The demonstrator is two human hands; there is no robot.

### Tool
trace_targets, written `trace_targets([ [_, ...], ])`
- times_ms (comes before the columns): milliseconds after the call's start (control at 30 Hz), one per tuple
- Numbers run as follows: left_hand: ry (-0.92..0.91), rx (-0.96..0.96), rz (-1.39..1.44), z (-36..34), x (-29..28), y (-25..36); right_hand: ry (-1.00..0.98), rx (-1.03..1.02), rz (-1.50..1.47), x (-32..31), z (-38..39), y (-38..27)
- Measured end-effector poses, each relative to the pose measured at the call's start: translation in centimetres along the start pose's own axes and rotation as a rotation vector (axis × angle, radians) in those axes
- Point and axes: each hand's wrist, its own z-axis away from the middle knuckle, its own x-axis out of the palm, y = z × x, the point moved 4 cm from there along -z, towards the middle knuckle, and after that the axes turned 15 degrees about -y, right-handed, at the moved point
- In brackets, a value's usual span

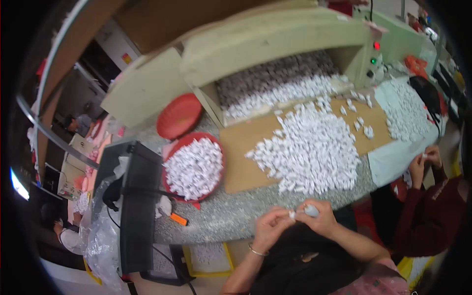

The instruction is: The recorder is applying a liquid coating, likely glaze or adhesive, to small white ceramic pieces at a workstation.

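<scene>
Close together at the table's front edge, my two hands are both closed. My left hand (272,227), with a bracelet at its wrist, pinches a small white piece (292,215) between its fingertips. Wrapped in my right hand (322,222) is a pale grey, rounded tool handle (311,211); its working end is hidden by the fingers, close to the white piece. Just beyond my hands, a wide heap of similar small white pieces (314,152) lies on a brown board (241,172). What these pieces are is too small to tell.
A red bowl (222,169) full of white pieces stands left, near another red bowl (179,117). Behind the heap is a pale green box (275,46) holding more pieces. An orange object (179,219) lies by a dark case (140,206). A co-worker's hands (425,161) are at right.
</scene>
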Motion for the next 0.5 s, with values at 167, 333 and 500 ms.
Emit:
trace_targets([
  [167, -0.021, 0.069, 0.197, -0.8, 1.1, -1.0, 0.118, 0.156, -0.286, 0.2, 0.5, 1.5],
  [333, 0.485, 0.259, -0.331, -0.3, -6.8, 5.2, 0.135, 0.024, -0.602, -0.9, 0.6, 2.8],
  [500, 0.824, 0.253, -1.255, 1.5, -13.4, 10.2, 0.067, 0.001, -0.186, -1.5, 1.0, 4.1],
])
